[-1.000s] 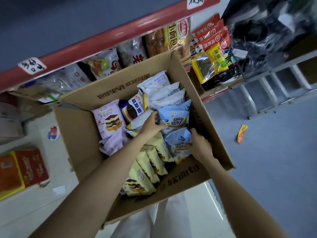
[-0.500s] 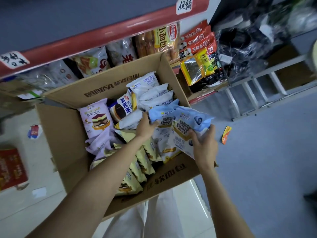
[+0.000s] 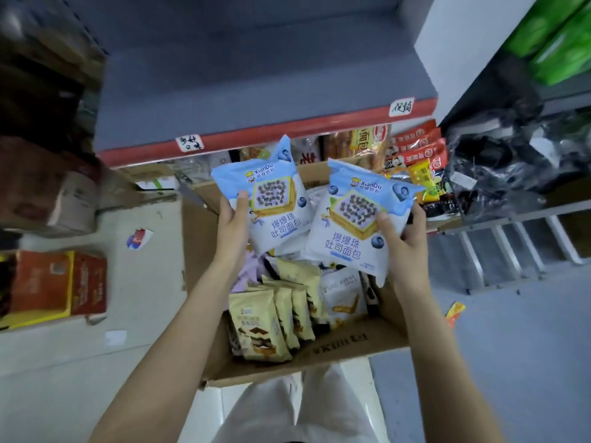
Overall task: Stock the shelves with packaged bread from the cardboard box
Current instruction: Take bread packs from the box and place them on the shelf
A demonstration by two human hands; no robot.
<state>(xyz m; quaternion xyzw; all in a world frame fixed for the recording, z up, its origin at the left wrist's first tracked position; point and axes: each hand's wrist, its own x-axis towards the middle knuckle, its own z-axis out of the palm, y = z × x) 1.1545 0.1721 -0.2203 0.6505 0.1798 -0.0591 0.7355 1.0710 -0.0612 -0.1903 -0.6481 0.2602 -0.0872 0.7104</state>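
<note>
Above the cardboard box (image 3: 335,356), the grey shelf (image 3: 256,75) lies bare. Over the box, left hand (image 3: 232,223) grips one blue bread pack (image 3: 275,199); right hand (image 3: 404,233) grips another pack (image 3: 355,222).

There was a single view, taken from a wide-angle camera worn on the person's head, so no second view shared any part of the scene. It looked forward and steeply down, along both forearms toward the cardboard box (image 3: 348,346) that sat just in front of the person's legs. The left hand (image 3: 232,220) and right hand (image 3: 404,231) came up close to the lens, near the middle of the frame. Beyond the box the view faced the shelf (image 3: 262,135), whose red front edge crossed the upper half (bowed by the wide lens). Floor filled both sides, stretched and blurred toward the corners.
</note>
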